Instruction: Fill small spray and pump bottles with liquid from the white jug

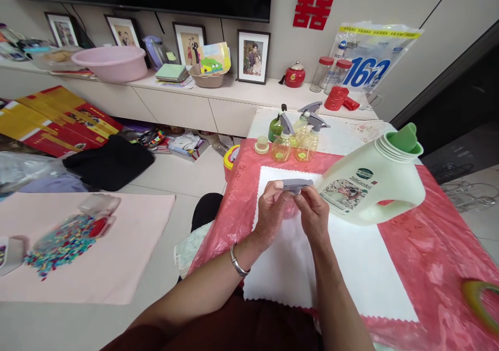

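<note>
1. Your left hand pinches the left end of a grey spray head, fingers closed on it.
2. Your right hand grips the other end, fingers likewise closed.
3. You hold it above the white cloth on the table.
4. Clear spray bottles stand beyond; a pale green jug is to the right.
</note>
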The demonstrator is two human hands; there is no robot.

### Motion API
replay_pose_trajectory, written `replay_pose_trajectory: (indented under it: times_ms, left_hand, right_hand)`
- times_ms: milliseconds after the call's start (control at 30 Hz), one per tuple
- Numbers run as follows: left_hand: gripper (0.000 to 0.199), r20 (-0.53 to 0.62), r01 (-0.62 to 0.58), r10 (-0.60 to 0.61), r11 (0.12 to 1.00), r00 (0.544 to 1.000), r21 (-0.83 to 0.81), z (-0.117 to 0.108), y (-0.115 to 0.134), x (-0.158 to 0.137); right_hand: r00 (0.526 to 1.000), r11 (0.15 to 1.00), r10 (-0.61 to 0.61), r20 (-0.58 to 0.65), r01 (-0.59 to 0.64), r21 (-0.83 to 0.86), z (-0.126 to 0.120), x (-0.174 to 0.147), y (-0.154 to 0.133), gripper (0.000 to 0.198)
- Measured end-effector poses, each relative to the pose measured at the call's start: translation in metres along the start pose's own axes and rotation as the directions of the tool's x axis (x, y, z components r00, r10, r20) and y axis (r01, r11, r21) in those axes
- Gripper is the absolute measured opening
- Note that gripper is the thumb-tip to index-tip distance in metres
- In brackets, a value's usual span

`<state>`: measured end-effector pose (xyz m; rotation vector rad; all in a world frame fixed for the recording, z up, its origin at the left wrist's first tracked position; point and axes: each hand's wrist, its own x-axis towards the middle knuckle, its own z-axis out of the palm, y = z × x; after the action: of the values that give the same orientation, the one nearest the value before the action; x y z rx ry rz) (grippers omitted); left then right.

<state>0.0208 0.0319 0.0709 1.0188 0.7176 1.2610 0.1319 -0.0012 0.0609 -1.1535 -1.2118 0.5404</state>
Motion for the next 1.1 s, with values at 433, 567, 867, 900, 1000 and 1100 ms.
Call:
replay_pose_trajectory:
  times_ms: [433, 567, 867, 900, 1000, 1100]
  left_hand:
    - [0.028, 0.057, -0.100, 0.094, 0.989, 0.994, 0.112, -0.002, 0.007, -0.001]
    - [0.039, 0.037, -0.045, 0.043, 0.998, 0.998, 0.037, 0.002, 0.000, -0.003]
    - [0.042, -0.022, 0.114, -0.114, 0.993, 0.993, -0.029, 0.011, 0.001, 0.002]
    - [0.040, -0.019, 0.121, -0.121, 0.992, 0.992, -0.027, 0.011, 0.002, 0.002]
    - [0.037, 0.003, 0.086, -0.086, 0.996, 0.996, -0.015, 0.009, 0.006, 0.002]
    - [0.035, 0.013, 0.029, -0.030, 0.999, 0.999, 0.041, 0.006, 0.011, 0.000]
  right_hand:
    - [0.989, 0.994, 0.040, -0.141, -0.054, -0.094, 0.014, 0.000, -0.002, 0.035]
    - [0.978, 0.992, 0.028, -0.209, -0.052, -0.111, 0.017, -0.002, 0.001, 0.038]
    - [0.968, 0.984, 0.058, -0.246, -0.097, -0.152, 0.021, 0.000, -0.001, 0.042]
    - [0.974, 0.985, 0.060, -0.217, -0.093, -0.145, 0.019, -0.001, 0.000, 0.041]
    - [0.994, 0.992, 0.067, -0.089, -0.076, -0.101, 0.010, -0.005, 0.000, 0.037]
    - [0.996, 0.996, 0.086, 0.029, -0.085, -0.029, 0.000, -0.008, 0.001, 0.036]
